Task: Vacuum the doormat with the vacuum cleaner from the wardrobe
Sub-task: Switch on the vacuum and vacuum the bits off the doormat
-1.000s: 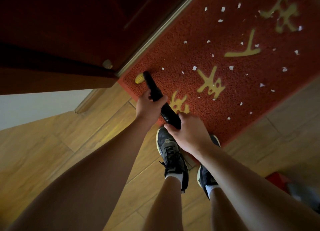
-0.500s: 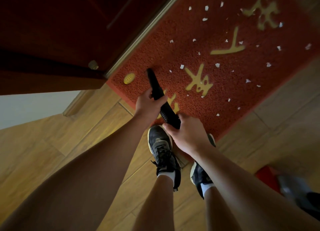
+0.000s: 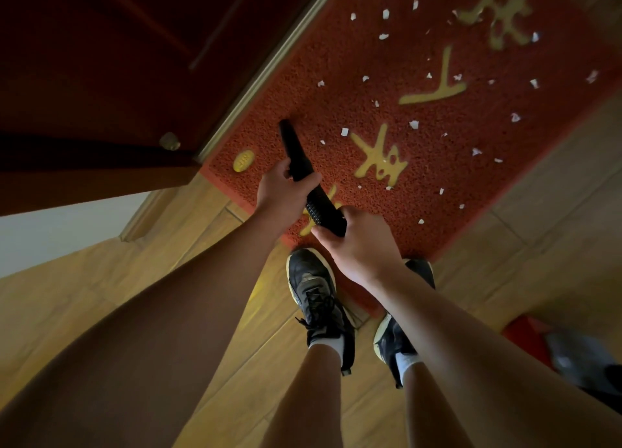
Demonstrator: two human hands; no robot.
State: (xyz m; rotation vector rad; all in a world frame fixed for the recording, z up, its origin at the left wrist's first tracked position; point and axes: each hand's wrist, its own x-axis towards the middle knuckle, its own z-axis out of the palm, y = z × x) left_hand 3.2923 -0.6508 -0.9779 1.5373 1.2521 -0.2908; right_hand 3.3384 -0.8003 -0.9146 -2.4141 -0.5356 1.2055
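Over the doormat, both hands, left and right, grip the black vacuum cleaner.

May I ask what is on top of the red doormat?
White scraps lie scattered on the doormat; the vacuum cleaner angles down to it. The right hand covers part of a yellow character.

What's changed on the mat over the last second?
The vacuum cleaner swung its tip off the yellow oval, up and right in view along the doormat. The left hand and right hand still grip it. The white scraps remain scattered ahead.
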